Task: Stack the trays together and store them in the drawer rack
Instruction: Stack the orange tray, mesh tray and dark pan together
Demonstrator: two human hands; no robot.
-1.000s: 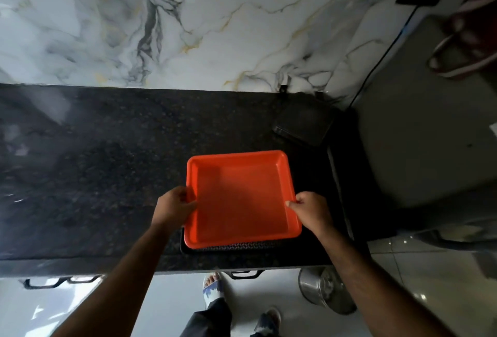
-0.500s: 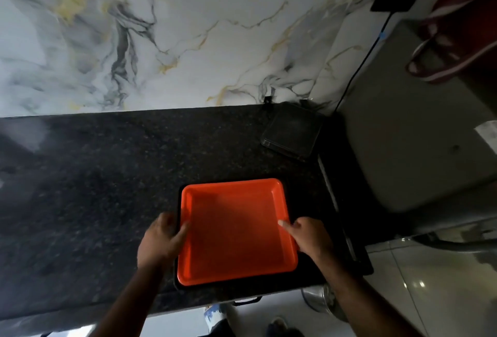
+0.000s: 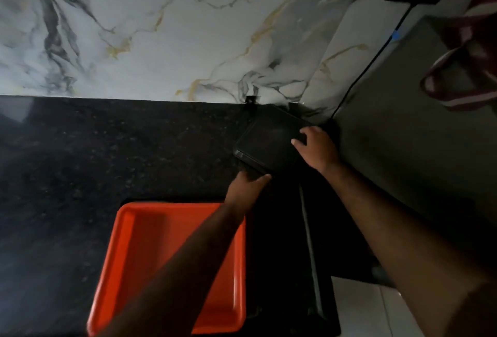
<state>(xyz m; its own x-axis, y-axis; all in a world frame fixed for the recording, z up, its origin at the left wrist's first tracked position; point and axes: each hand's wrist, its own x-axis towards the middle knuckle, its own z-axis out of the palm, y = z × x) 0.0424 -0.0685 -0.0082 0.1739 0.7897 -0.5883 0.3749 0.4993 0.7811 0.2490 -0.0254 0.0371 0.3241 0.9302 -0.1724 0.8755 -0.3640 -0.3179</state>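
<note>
On the dark counter [image 3: 107, 154], seen from our head, both our hands reach for the black tray [image 3: 266, 143] at the back right corner, near the marble wall [image 3: 188, 27]. Our right hand [image 3: 317, 148] lies on the tray's far right edge, fingers bent over it. Our left hand [image 3: 247, 189] touches the tray's near corner. We cannot tell if either hand grips it tight yet. The orange tray [image 3: 150, 256] sits near the front edge, close to us, with a dark rim around it that may be another tray below. We think we are picking up the black tray to add to the pile. Next we need a firm hold on both sides, then lift it and set it flat in the orange tray. We see no drawer rack.
</note>
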